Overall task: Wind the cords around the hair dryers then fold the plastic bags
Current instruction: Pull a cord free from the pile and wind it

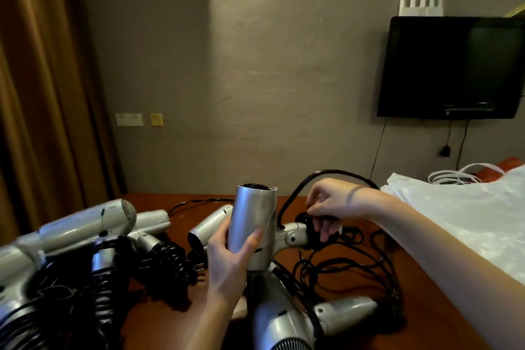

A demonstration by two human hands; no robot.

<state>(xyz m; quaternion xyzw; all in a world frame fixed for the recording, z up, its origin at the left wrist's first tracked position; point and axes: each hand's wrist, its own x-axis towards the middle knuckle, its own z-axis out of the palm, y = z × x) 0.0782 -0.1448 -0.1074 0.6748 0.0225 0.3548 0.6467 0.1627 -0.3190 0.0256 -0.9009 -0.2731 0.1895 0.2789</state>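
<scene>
My left hand [227, 258] grips the barrel of a silver hair dryer [254, 221], held upright with its nozzle up and its handle pointing right. My right hand [329, 207] pinches the black cord [301, 187] at the handle's end, where a few turns are wound on. The cord arcs up over my right wrist and the rest lies in loose loops [355, 264] on the brown table [176, 318]. White plastic bags [466, 213] lie in a heap at the right.
Several more silver hair dryers lie around: a pile with coiled cords [85, 250] at the left, one [210, 224] behind my left hand, one [287, 318] at the front. A black TV [451, 65] hangs on the grey wall. Brown curtains [34, 79] hang at the left.
</scene>
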